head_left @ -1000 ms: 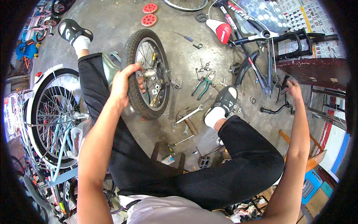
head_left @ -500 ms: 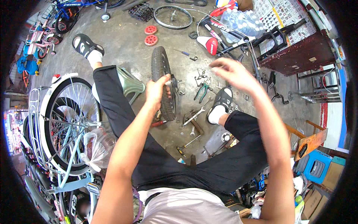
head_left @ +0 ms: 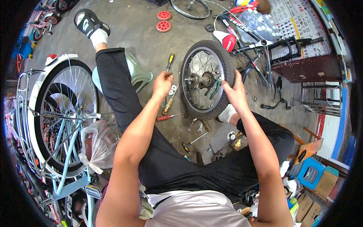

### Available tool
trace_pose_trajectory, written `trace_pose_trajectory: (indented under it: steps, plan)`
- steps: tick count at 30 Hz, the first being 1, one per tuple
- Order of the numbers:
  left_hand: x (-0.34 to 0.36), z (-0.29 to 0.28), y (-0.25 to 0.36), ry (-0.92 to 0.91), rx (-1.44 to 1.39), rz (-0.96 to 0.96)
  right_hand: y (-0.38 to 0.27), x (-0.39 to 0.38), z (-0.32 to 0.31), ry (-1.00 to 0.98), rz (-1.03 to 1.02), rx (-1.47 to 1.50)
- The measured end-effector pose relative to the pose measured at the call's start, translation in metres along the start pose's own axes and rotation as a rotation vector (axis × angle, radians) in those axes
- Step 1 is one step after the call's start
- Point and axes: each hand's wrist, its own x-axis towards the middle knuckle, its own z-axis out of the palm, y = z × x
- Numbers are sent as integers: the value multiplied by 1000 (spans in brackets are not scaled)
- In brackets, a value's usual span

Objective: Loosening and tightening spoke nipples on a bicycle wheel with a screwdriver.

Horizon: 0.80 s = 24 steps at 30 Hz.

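My left hand (head_left: 163, 84) has its fingers curled beside a yellow-black screwdriver (head_left: 171, 60); what they hold, if anything, is unclear. My right hand (head_left: 235, 92) grips the right side of a small black-tyred wheel (head_left: 204, 56), its spokes and hub facing up at me. Left of that wheel lie white metal nuts or plates (head_left: 172, 90), a gold-handled tool (head_left: 167, 106) and a red screwdriver (head_left: 163, 118). Wrenches (head_left: 200, 126) and a T-handled tool (head_left: 189, 144) are on the floor between my legs.
A pale blue bicycle (head_left: 62, 143) stands at left beside a pale green stool (head_left: 141, 77). Red training-wheel discs (head_left: 163, 25) lie ahead. A bicycle frame (head_left: 259, 46), bottle packs (head_left: 253, 22) and a red-brown cabinet (head_left: 306, 70) occupy the right, with blue bins (head_left: 310, 172) lower down.
The wheel has shifted right and turned its face toward me. My left hand has left it; my right hand has come from the frame side onto the tyre.
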Motion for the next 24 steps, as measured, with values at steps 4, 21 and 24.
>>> trace_pose_trajectory:
  steps: [4, 21, 24]
  plan:
    - [-10, 15, 27, -138, -94, -33, -2, 8, 0, 30, 30, 74]
    - [-5, 32, 15, -44, 262, 166, -36, 8, 34, 150, -202, -9]
    - [-5, 28, 16, -47, 292, 171, -47, 2, 39, 121, -154, -24]
